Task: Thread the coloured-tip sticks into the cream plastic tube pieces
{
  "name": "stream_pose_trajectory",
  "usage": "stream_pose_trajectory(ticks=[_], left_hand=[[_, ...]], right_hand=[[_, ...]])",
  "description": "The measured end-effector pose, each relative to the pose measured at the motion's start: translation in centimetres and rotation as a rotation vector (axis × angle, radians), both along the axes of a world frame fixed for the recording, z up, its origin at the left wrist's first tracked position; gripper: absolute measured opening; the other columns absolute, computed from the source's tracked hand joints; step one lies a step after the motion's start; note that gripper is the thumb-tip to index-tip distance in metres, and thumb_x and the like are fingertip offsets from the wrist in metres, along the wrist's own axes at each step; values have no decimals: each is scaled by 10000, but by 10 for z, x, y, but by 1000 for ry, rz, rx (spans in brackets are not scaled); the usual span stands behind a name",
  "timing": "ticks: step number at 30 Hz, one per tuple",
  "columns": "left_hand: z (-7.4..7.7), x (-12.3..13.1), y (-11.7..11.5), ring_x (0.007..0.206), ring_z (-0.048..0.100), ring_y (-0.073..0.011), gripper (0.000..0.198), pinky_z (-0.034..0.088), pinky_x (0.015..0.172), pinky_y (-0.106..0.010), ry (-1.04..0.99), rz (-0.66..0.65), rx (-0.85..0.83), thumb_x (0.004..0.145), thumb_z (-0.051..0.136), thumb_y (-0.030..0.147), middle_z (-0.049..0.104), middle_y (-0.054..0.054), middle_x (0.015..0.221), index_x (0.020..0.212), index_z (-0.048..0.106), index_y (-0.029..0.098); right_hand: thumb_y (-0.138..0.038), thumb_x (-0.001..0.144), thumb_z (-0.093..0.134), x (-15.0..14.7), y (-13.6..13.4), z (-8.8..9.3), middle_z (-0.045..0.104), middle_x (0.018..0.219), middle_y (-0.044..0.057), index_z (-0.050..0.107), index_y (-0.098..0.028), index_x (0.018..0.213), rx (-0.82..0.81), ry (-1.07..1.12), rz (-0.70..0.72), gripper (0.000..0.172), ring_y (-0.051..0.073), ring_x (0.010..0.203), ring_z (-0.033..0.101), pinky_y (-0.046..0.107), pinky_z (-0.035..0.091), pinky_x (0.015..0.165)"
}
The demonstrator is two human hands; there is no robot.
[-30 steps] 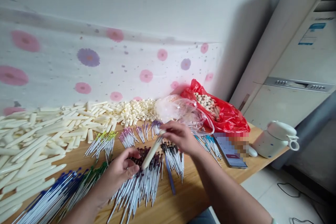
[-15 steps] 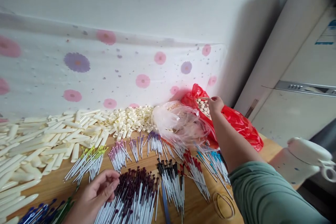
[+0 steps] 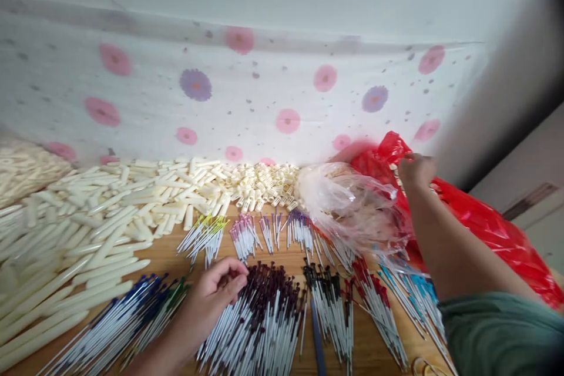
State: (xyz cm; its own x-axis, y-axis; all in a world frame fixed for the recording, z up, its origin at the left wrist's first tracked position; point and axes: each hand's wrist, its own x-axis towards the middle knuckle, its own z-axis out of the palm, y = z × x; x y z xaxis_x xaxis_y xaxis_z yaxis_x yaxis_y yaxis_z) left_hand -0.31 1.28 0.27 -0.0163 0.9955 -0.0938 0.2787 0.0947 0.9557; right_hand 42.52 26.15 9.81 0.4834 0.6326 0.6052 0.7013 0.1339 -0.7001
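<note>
My left hand (image 3: 215, 294) rests on the wooden table (image 3: 282, 258) at the near edge of a heap of dark-tipped pen refills (image 3: 259, 317), thumb and fingers pinched together at their tips. My right hand (image 3: 416, 170) reaches far right into a red plastic bag (image 3: 484, 217), fingers curled down inside it; what they hold is hidden. A crumpled clear plastic bag (image 3: 348, 205) lies just left of the red one.
Cream pen barrels (image 3: 88, 229) are piled at the left. A heap of small cream springs or caps (image 3: 264, 182) sits by the flowered wall cover (image 3: 282, 100). Bundles of refills in yellow, pink, purple, red and blue lie across the table.
My right hand left the cream barrel and reached into the red bag, where it stays. My left hand dropped to the dark-tipped refills. The view swung left.
</note>
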Motion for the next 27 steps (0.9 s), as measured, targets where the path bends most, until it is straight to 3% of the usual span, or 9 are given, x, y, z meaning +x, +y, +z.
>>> stream_pose_trajectory(ticks=[3, 4, 5, 8, 10, 13, 16, 20, 27], left_hand=[[3, 4, -5, 600, 460, -119, 240, 370, 578, -218, -24, -86, 30, 792, 548, 419, 511, 26, 662, 786, 585, 182], [4, 5, -7, 599, 455, -117, 237, 364, 579, -219, -21, -108, 56, 796, 544, 410, 496, 28, 648, 769, 580, 177], [6, 7, -9, 597, 450, -115, 233, 359, 580, -220, -19, -120, 86, 798, 541, 399, 488, 29, 640, 755, 574, 173], [9, 10, -15, 595, 445, -113, 204, 348, 582, -226, -1, -142, 125, 796, 536, 347, 493, 24, 623, 715, 558, 161], [10, 12, -16, 621, 463, -118, 178, 357, 606, -233, 4, -136, 184, 784, 541, 307, 512, 14, 631, 695, 559, 154], [6, 12, -16, 568, 455, -108, 166, 350, 563, -231, -75, -112, 176, 775, 533, 293, 536, 8, 627, 692, 555, 151], [1, 9, -13, 471, 407, -85, 181, 317, 483, -219, -228, -28, 102, 770, 518, 318, 525, 21, 598, 704, 541, 151], [2, 6, -14, 454, 394, -73, 170, 296, 460, -204, -309, 33, 109, 748, 537, 304, 511, 27, 569, 680, 542, 148], [4, 8, -21, 442, 384, -69, 151, 288, 449, -200, -444, 45, 115, 747, 532, 273, 500, 31, 548, 652, 517, 156]], right_hand=[[-265, 844, 467, -38, -28, 9, 568, 901, 157, 625, -171, 846, 215, -78, 2, 184, 279, 1005, 516, 414, 383, 879], [-276, 866, 439, -59, -40, 7, 571, 871, 149, 630, -190, 887, 351, -199, 110, 211, 265, 964, 531, 391, 417, 832], [-250, 885, 398, -84, -52, 2, 576, 866, 152, 623, -173, 922, 376, -388, 277, 241, 264, 955, 527, 396, 423, 814], [-152, 830, 470, -171, -82, -31, 624, 861, 90, 644, -171, 862, 275, -630, 555, 178, 207, 867, 565, 334, 461, 766], [-70, 814, 463, -226, -90, -59, 645, 983, 66, 647, -188, 977, 41, -863, 791, 273, 167, 898, 577, 280, 470, 769], [-46, 790, 514, -282, -85, -90, 648, 998, 66, 661, -197, 968, -172, -1006, 874, 276, 169, 925, 586, 268, 471, 771], [-150, 824, 569, -307, -71, -103, 633, 976, 79, 646, -155, 945, -363, -1075, 843, 143, 179, 892, 598, 301, 491, 742], [-329, 883, 536, -319, -59, -102, 599, 1056, 65, 583, -139, 1035, -513, -1107, 778, 248, 168, 918, 591, 367, 504, 794], [-176, 838, 507, -342, -64, -79, 588, 1066, 124, 596, -115, 1012, -525, -1020, 709, 205, 192, 961, 542, 281, 432, 778]])
